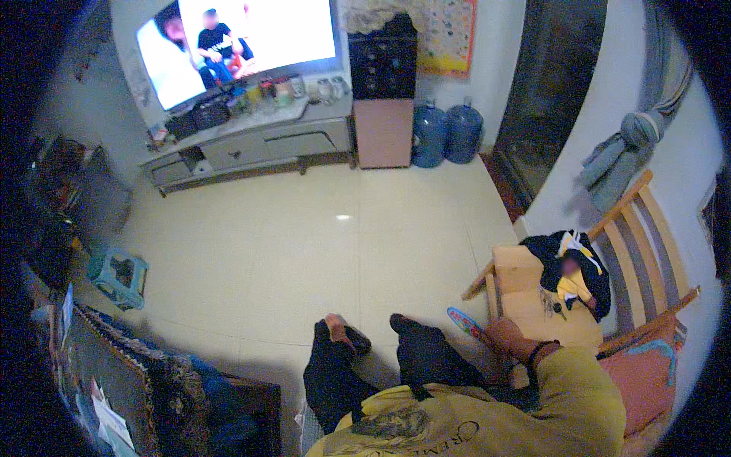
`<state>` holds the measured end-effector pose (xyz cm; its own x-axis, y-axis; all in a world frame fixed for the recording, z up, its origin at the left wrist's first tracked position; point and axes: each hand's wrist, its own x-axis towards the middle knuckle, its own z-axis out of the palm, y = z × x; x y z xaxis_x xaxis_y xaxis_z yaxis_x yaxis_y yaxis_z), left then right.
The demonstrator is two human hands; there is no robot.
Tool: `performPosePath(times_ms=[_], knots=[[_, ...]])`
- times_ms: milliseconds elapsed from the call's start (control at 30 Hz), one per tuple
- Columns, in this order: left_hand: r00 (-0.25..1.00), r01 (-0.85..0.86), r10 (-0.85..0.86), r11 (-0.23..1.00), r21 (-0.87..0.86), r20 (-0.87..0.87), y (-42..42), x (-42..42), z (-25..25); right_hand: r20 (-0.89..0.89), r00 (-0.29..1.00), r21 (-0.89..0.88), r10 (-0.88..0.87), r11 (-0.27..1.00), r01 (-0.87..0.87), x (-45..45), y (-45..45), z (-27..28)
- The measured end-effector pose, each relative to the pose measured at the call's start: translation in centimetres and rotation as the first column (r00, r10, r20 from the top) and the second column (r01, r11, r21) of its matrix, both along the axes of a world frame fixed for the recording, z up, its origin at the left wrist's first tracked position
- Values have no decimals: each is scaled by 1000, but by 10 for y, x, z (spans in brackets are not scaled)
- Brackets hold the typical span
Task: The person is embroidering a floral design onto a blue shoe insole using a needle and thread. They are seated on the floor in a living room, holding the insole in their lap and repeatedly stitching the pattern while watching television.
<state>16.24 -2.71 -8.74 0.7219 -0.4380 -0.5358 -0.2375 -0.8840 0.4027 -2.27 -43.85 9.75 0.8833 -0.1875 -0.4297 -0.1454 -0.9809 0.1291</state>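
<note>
My right hand [511, 338], with a dark band at the wrist, is closed around one end of a flat blue object with a coloured pattern [465, 321]; its exact kind is unclear. It is held above my right knee, beside the wooden bench [514, 265]. My left hand is out of view. Before me are my legs in black trousers [337, 371] and the yellow printed shirt I wear. A dark garment with white and yellow parts [594, 274] lies on the bench, with a small bunch of keys [557, 308] near it.
A television [285, 34] stands over a low grey cabinet [228, 151] holding jars and boxes. Two blue water jugs [464, 134] stand beside a pink-fronted cabinet [384, 134]. A teal plastic stool [120, 277] is at left, near a cloth-covered table [108, 354]. A red cushion [639, 388] lies at right.
</note>
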Motion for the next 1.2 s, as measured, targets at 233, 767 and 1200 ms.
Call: performPosePath(times_ms=[233, 767, 1200], knots=[[998, -56, 56, 996, 64, -3, 30, -10, 54, 211, 976, 99, 51, 992, -73, -24, -17, -27], [989, -125, 139, 961, 248, -41, 77, -31, 124, 153, 986, 163, -67, 986, 42, -27, -37, -54], [977, 66, -50, 995, -73, 206, 24, 8, 268, 628, 557, 763, -544, 571, -302, 130, 58, 131]])
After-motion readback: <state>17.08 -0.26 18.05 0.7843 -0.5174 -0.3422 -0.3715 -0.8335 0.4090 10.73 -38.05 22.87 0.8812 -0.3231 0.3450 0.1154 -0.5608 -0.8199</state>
